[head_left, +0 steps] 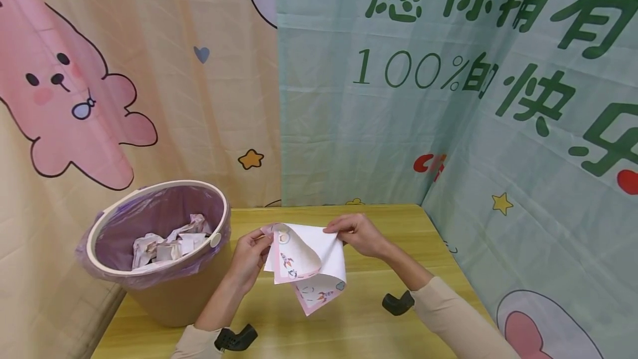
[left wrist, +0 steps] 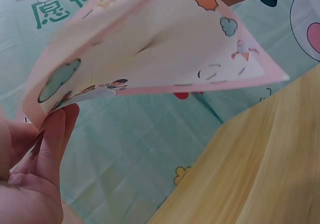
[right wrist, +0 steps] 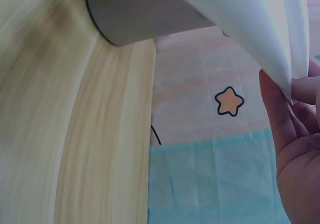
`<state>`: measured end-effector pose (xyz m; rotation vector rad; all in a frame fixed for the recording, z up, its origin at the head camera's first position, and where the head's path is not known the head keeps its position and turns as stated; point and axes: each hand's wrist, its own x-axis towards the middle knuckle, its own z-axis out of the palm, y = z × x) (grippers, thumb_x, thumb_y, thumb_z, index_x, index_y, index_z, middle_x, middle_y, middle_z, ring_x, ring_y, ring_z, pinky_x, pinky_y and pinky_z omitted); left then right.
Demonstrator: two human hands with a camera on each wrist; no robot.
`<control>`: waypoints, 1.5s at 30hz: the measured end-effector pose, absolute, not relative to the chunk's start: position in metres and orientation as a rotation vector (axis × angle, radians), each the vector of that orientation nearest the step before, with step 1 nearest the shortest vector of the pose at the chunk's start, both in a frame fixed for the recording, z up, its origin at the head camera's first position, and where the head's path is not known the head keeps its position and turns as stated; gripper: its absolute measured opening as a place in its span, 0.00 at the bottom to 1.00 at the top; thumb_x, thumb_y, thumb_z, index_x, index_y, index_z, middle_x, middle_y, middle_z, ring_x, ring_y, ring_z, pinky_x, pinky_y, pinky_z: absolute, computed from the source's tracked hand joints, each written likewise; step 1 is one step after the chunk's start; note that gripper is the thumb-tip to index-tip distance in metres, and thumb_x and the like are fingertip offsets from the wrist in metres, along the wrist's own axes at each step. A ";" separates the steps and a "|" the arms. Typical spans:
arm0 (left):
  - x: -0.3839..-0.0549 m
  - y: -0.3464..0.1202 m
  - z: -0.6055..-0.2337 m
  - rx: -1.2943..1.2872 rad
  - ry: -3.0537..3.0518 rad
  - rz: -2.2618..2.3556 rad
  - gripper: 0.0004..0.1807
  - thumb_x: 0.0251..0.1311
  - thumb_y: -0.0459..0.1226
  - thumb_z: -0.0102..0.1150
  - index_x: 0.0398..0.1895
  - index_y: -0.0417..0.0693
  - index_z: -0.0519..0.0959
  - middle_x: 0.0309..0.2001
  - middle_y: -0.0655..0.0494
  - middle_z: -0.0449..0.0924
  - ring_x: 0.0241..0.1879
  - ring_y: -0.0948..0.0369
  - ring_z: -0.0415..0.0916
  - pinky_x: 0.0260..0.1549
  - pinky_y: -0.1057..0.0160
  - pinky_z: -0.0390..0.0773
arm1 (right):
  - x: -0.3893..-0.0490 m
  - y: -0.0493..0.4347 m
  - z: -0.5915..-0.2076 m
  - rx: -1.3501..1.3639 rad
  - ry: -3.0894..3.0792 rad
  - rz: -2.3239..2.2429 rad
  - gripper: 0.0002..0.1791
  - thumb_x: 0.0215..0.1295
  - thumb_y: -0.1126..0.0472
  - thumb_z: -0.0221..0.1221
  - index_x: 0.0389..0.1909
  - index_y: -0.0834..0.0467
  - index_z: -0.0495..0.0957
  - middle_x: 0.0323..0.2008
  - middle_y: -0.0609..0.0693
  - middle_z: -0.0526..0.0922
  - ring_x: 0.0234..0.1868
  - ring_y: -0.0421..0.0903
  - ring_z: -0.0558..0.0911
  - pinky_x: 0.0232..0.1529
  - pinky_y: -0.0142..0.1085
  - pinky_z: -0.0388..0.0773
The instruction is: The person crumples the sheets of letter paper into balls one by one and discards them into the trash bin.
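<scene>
A sheet of paper (head_left: 329, 254), white on one side with a pink border and small printed rockets and clouds on the other, hangs above the table between both hands. My left hand (head_left: 249, 262) pinches its left corner between thumb and fingers. At the upper right edge, my right hand (head_left: 363, 235) pinches the sheet too. The paper bends over itself, its printed corners drooping. In the left wrist view the printed side of the paper (left wrist: 150, 48) bows above the left hand (left wrist: 37, 159). The right wrist view shows its white side (right wrist: 250, 18) held by the right hand (right wrist: 295, 119).
A beige trash bin (head_left: 174, 301) lined with a purple bag (head_left: 119, 237) stands at the table's left, with several crumpled papers (head_left: 169, 245) inside. The wooden table (head_left: 389, 337) meets printed curtains (head_left: 349, 143) behind and to the right. Each wrist wears a black mount.
</scene>
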<state>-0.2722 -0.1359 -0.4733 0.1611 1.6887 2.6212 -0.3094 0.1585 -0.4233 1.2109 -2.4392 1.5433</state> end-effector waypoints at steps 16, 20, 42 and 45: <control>-0.272 -0.136 -0.472 0.122 1.686 2.605 0.20 0.76 0.23 0.43 0.67 0.21 0.65 0.41 0.44 0.87 0.37 0.58 0.87 0.33 0.64 0.86 | -0.310 0.160 -0.425 1.156 -2.417 1.696 0.13 0.72 0.76 0.57 0.54 0.71 0.83 0.50 0.65 0.85 0.38 0.48 0.88 0.36 0.42 0.87; -0.272 -0.137 -0.472 0.165 1.699 2.617 0.17 0.75 0.22 0.44 0.64 0.24 0.69 0.39 0.45 0.88 0.36 0.59 0.86 0.32 0.65 0.85 | -0.310 0.160 -0.425 1.171 -2.415 1.682 0.14 0.72 0.78 0.56 0.52 0.70 0.85 0.50 0.64 0.86 0.40 0.48 0.88 0.36 0.41 0.87; -0.272 -0.132 -0.460 0.127 1.683 2.617 0.13 0.73 0.34 0.60 0.52 0.31 0.76 0.38 0.46 0.87 0.37 0.56 0.87 0.36 0.61 0.87 | -0.307 0.156 -0.412 1.459 -2.170 0.782 0.23 0.56 0.87 0.58 0.42 0.63 0.90 0.45 0.62 0.86 0.44 0.57 0.87 0.37 0.32 0.85; -0.272 -0.126 -0.459 -0.034 1.805 2.582 0.16 0.63 0.25 0.68 0.51 0.31 0.75 0.36 0.45 0.87 0.34 0.55 0.87 0.33 0.60 0.87 | -0.307 0.154 -0.413 1.515 -2.104 0.713 0.22 0.54 0.87 0.61 0.42 0.62 0.91 0.44 0.61 0.86 0.43 0.55 0.87 0.36 0.31 0.84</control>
